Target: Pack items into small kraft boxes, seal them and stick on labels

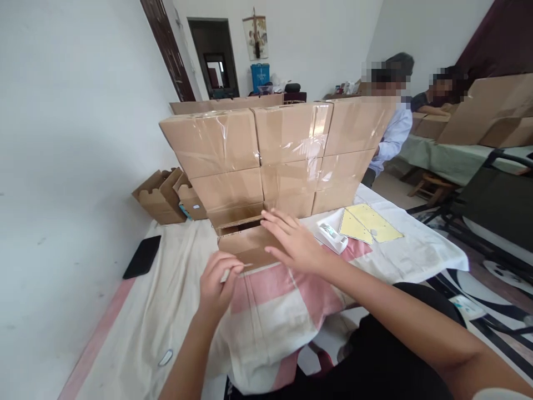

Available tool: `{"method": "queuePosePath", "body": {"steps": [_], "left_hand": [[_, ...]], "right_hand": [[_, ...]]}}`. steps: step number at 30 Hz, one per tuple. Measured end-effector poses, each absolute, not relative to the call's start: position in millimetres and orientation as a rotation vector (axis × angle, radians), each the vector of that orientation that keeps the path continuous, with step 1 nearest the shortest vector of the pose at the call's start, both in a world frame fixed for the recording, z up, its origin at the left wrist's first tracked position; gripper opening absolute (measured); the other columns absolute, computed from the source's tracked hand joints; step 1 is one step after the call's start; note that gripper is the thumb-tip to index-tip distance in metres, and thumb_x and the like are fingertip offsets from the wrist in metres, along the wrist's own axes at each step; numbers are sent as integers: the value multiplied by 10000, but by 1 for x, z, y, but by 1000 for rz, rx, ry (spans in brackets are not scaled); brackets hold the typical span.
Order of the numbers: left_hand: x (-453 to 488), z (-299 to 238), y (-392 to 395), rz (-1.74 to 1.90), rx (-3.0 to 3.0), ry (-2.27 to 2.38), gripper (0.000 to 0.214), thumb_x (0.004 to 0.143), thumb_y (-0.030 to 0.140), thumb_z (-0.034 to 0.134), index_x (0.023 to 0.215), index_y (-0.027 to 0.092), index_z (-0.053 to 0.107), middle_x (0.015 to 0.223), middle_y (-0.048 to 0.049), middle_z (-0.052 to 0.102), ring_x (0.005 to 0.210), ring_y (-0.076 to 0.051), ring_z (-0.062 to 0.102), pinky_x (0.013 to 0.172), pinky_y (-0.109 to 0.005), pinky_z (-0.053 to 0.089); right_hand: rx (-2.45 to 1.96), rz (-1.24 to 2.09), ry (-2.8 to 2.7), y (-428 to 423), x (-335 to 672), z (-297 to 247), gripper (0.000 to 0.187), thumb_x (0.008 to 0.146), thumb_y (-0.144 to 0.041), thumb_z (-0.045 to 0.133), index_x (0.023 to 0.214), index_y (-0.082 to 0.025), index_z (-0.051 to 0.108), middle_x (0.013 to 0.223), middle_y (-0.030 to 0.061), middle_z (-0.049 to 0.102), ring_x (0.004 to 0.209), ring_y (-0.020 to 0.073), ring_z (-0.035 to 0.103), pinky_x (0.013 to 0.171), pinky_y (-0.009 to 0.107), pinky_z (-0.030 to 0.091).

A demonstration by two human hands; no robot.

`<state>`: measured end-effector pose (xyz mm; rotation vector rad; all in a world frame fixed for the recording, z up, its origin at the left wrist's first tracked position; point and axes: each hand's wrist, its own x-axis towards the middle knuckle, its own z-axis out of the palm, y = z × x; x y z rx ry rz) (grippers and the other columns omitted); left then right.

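Note:
A wall of brown cardboard boxes [289, 180], joined by shiny clear tape, stands on the cloth-covered table. Before its lower left box, a cardboard flap [245, 248] lies folded out toward me, with a dark gap behind it. My left hand [217, 281] is closed in a pinch at the flap's near left corner, on a small pale strip that looks like clear tape. With fingers stretched out, my right hand [293, 241] rests over the flap's right part and hides it. Right of that hand sits a white tape dispenser [332, 238], beside yellow card pieces [372, 223].
A black phone [142, 257] and a small oval object [165, 357] lie on the left of the cloth. Open cardboard cartons [160, 197] stand by the wall. One person [393, 133] is behind the boxes, another farther right. A dark folding chair [495, 189] stands at right.

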<state>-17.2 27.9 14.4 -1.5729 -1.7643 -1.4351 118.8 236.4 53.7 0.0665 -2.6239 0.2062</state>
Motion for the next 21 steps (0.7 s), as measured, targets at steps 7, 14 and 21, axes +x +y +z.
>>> {"method": "queuePosePath", "body": {"steps": [7, 14, 21], "left_hand": [[-81, 50, 20, -1397, -1573, -2143, 276, 1031, 364, 449, 824, 240, 585, 957, -51, 624, 937, -202, 603, 861, -356, 491], [-119, 72, 44, -1087, -1779, -2685, 425, 965, 594, 459, 773, 260, 638, 1251, -75, 625, 1204, -276, 571, 1069, -465, 466], [-144, 70, 60, -560, -1848, -2894, 388, 870, 645, 538, 820, 289, 685, 1519, -59, 503, 1435, -364, 392, 1176, -637, 322]], "right_hand": [[-56, 87, -2820, 265, 71, 23, 539, 1090, -388, 331, 1543, -136, 480, 1611, 137, 461, 1510, 339, 397, 1253, 624, 236], [-63, 160, -2818, 263, 73, 15, 582, 1089, -417, 317, 1554, -98, 462, 1638, 145, 412, 1526, 367, 358, 1247, 627, 250], [-72, 186, -2791, 261, 75, 12, 580, 1087, -425, 316, 1557, -117, 461, 1639, 148, 410, 1535, 365, 340, 1242, 628, 249]]}}
